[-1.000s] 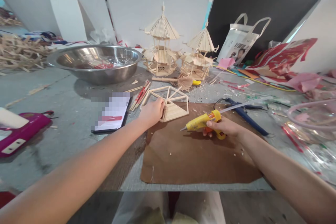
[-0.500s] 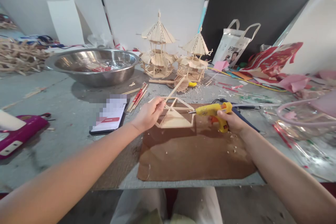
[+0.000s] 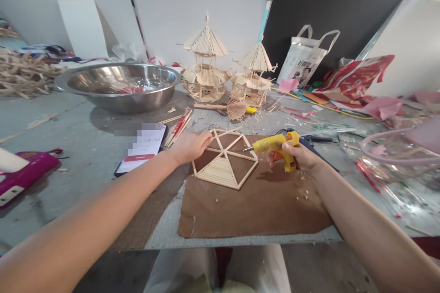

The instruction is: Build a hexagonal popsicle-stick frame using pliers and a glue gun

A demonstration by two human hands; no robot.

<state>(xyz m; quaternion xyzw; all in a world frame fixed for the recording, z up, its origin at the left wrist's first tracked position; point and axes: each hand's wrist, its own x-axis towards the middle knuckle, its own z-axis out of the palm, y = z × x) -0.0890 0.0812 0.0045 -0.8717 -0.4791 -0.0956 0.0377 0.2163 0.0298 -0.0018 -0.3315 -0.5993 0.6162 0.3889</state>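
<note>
A hexagonal frame of wooden sticks with spokes lies on a brown cloth, its near section filled by sticks side by side. My left hand is closed at the frame's far left edge. From its fingers a thin wooden stick points right across the frame's far side. My right hand is wrapped round a yellow glue gun, whose nozzle points left, close to the frame's right edge.
Two stick-built pagodas stand at the back. Left are a metal basin, a phone, wrapped chopsticks and a purple power strip. Blue pliers-like tool and plastic scraps lie right.
The frame has turned and come nearer, lying on the cloth. The stick in my left hand has tipped from upward slant to nearly level. The glue gun rose slightly, then stayed nearly still.
</note>
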